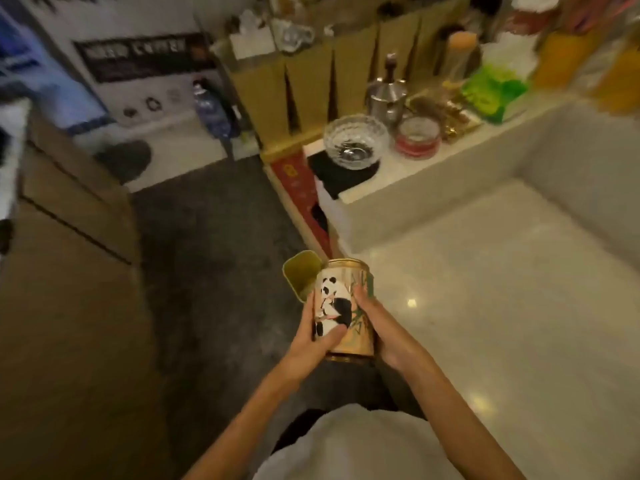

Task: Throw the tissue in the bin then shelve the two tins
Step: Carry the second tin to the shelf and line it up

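— Gold metal, that's the first thing: a round panda tin (pixel 346 310) with a black-and-white bear and green bamboo on its side. Where is it?

— In the air, close in front of the person's body, above the dark floor (pixel 214 237) and just beside the edge of the pale desk (pixel 485 289). It stands nearly upright, tilted slightly away.

— And the second one?

— A smaller green tin (pixel 302 273) sits touching the panda tin's upper left side. Its open mouth faces the camera and shows a dull green-gold inside. I cannot tell whether it holds anything.

— How is the grip?

— The left hand (pixel 311 344) is wrapped around the left side of the panda tin, thumb pressed across the lower front, fingers reaching up behind toward the green tin. The right hand (pixel 377 327) is closed on the right side, fingertips (pixel 358 294) lying on the bamboo print. Both hands clamp the tins between them.

— Further out?

— On the raised ledge at the far end of the desk stands a cut-glass bowl (pixel 355 140) on a black square mat (pixel 341 171). Just right of it is a low red-banded round tin (pixel 418 140), with a steel pot (pixel 386 95) behind. A green packet (pixel 491 91) lies farther right. Tan folded cartons (pixel 311 84) line the back, and a wooden cabinet (pixel 69 271) fills the left side. Everything at the edges is blurred.
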### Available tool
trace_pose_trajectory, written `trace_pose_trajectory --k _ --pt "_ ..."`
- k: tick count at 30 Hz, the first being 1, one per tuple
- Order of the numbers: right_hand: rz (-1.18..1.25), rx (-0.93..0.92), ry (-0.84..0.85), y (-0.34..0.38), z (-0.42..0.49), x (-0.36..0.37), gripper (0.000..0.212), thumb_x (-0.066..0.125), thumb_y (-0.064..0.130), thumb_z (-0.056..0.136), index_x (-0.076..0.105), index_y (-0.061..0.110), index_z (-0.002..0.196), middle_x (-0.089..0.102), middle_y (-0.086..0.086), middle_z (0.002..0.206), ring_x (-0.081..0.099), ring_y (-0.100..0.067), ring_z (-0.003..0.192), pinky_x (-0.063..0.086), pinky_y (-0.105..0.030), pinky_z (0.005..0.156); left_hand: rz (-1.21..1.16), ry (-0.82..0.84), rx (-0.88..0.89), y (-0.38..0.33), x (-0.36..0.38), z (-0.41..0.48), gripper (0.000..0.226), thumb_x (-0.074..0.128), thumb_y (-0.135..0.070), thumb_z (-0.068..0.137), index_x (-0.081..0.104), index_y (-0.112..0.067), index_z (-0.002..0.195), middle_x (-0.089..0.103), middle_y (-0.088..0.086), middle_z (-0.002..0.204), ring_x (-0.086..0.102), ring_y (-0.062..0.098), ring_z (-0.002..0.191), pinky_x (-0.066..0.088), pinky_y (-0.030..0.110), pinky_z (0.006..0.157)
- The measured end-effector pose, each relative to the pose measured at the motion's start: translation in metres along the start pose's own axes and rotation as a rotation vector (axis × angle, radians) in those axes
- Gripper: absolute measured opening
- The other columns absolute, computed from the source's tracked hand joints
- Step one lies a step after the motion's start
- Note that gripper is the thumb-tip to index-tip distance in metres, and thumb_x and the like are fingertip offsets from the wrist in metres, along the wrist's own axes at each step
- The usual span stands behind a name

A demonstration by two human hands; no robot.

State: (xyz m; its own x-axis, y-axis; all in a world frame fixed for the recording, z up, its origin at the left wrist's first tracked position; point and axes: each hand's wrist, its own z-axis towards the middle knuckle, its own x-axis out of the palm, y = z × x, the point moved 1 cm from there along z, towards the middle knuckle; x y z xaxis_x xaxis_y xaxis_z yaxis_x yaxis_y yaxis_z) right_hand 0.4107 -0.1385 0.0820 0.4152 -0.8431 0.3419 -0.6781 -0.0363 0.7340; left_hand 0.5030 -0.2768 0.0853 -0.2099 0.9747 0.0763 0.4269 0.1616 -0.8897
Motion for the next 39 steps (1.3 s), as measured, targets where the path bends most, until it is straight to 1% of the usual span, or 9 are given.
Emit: trace_pose_trajectory --k 8,15,18,23,25,28,32,35,39 --pt "-0.338 0.039 0.519 -0.007 0.06 0.272 0.069 0.07 0.06 0.08 0.05 0.031 0.14 0.071 0.0 0.127 0.068 -0.02 0.115 0.052 -0.046 0.101 -0.213 -0.54 0.258 -0.019 -0.204 -0.118 0.077 0.068 -0.018 0.09 0.015 -0.054 0.132 0.046 -0.024 0.127 0.061 -0.013 0.105 0.053 0.012 0.075" --pt "-0.524 0.037 0.961 -0.034 0.068 0.475 0.04 0.038 0.041 0.104 0.05 0.034 0.142 0.064 0.002 0.136 0.062 -0.016 0.124 0.049 -0.044 0.104 -0.347 -1.013 0.379 -0.033 -0.34 -0.244 0.08 0.081 -0.062 0.062 0.03 -0.063 0.124 0.055 -0.011 0.134 0.065 0.01 0.114 0.06 0.028 0.082" --pt "-0.652 -0.043 1.196 -0.024 0.06 0.568 0.045 0.044 0.047 0.1 0.044 0.042 0.145 0.063 0.008 0.137 0.062 -0.013 0.123 0.052 -0.04 0.099 -0.366 -1.169 0.464 -0.05 -0.396 -0.283 0.082 0.08 -0.063 0.062 0.033 -0.058 0.13 0.058 -0.005 0.134 0.067 0.015 0.112 0.061 0.031 0.079" --pt "-0.81 -0.241 1.502 -0.004 0.042 0.714 0.036 0.057 0.053 0.089 0.056 0.059 0.124 0.069 0.017 0.126 0.066 -0.005 0.116 0.056 -0.018 0.085 -0.226 -1.483 0.69 -0.098 -0.493 -0.34 0.09 0.079 -0.055 0.069 0.027 -0.048 0.142 0.054 -0.003 0.137 0.066 0.012 0.113 0.059 0.025 0.075" --pt "-0.804 -0.315 1.576 0.002 0.04 0.766 0.047 0.057 0.051 0.09 0.048 0.052 0.135 0.066 0.018 0.13 0.062 -0.006 0.121 0.054 -0.019 0.091 -0.156 -1.562 0.757 -0.119 -0.525 -0.363 0.084 0.077 -0.05 0.072 0.028 -0.053 0.141 0.056 -0.008 0.135 0.064 0.014 0.115 0.059 0.026 0.078" --pt "-0.811 -0.387 1.794 0.019 0.022 0.844 0.049 0.065 0.054 0.086 0.045 0.067 0.128 0.061 0.032 0.13 0.06 0.004 0.12 0.051 -0.011 0.09 -0.055 -1.658 0.826 -0.153 -0.563 -0.403 0.09 0.08 -0.056 0.067 0.025 -0.062 0.137 0.054 -0.019 0.136 0.06 0.007 0.12 0.057 0.022 0.082" --pt "-0.724 -0.503 2.018 0.026 -0.016 0.945 0.073 0.073 0.053 0.079 0.034 0.051 0.142 0.059 0.031 0.133 0.058 0.005 0.122 0.053 -0.015 0.092 0.132 -1.877 0.828 -0.19 -0.599 -0.469 0.099 0.08 -0.06 0.064 0.015 -0.063 0.14 0.04 -0.019 0.149 0.048 0.002 0.131 0.05 0.026 0.1" --pt "-0.657 -0.521 2.144 0.012 -0.055 1.017 0.062 0.071 0.037 0.088 0.041 0.042 0.142 0.065 0.02 0.131 0.061 -0.002 0.121 0.052 -0.014 0.091 0.232 -1.97 0.721 -0.209 -0.621 -0.528 0.104 0.073 -0.054 0.07 0.006 -0.046 0.149 0.04 -0.009 0.152 0.046 0.005 0.134 0.041 0.036 0.111" --pt "-0.665 -0.506 2.303 -0.01 -0.099 1.102 0.051 0.069 0.042 0.085 0.048 0.048 0.131 0.069 0.013 0.127 0.066 -0.009 0.117 0.055 -0.022 0.093 0.328 -1.957 0.445 -0.222 -0.657 -0.607 0.12 0.077 -0.061 0.067 -0.011 -0.047 0.148 0.024 -0.02 0.156 0.031 -0.006 0.137 0.03 0.017 0.108"
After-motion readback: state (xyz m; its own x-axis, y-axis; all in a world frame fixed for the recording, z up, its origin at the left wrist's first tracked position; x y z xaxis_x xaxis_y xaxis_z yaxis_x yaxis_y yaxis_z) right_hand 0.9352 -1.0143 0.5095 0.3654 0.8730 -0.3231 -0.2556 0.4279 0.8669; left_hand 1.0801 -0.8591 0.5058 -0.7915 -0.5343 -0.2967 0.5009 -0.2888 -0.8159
